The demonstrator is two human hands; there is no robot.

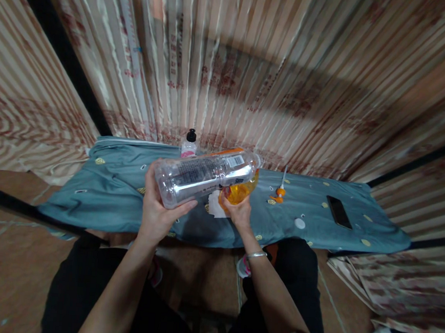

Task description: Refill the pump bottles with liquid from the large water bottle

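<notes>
My left hand (157, 210) is wrapped round the base of a large clear plastic bottle (202, 175) with a printed label and barcode. The bottle lies tilted in the air, its neck toward the right. Below that neck, my right hand (238, 209) grips a bottle of orange liquid (241, 191), partly hidden by the clear one. Whether the two mouths touch I cannot tell. An orange pump top (280, 192) with a thin tube lies on the cloth to the right. Near it is a round white cap (299, 223). A piece of white paper (216, 205) shows beneath the bottles.
A blue-green patterned cloth (100, 198) covers the low bench. At its back stands a small black-topped bottle (189, 143). A dark phone (339, 212) lies on the right. Striped curtains (245, 76) hang behind, with dark metal poles (65, 51) at the sides.
</notes>
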